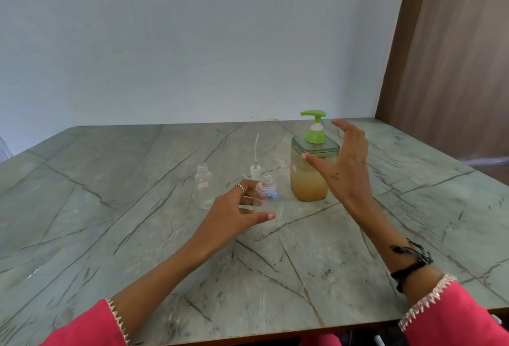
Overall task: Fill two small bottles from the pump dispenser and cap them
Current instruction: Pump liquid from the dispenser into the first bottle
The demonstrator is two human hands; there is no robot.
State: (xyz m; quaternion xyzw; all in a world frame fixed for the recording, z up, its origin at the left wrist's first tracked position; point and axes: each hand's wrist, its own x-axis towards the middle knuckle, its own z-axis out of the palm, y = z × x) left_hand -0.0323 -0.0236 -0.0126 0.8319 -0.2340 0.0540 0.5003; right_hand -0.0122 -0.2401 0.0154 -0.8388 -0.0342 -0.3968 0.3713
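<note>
A square clear pump dispenser (pixel 309 180) with a green pump head holds amber liquid about halfway up. My right hand (pixel 344 164) hovers open beside it on the right, thumb across its front, not gripping. Left of it stands an uncapped clear small bottle (pixel 263 191); my left hand (pixel 237 210) is spread open around it, fingers apart, close to touching. A second uncapped small bottle (pixel 204 188) stands further left. A white spray cap with a dip tube (pixel 255 164) stands behind the near bottle. Something blue (pixel 272 194) lies by that bottle's base.
Everything rests on a grey-green veined stone table (pixel 137 208). A white wall runs along the far edge and a brown wooden panel (pixel 454 56) stands at the right. The table's front edge lies near my pink sleeves.
</note>
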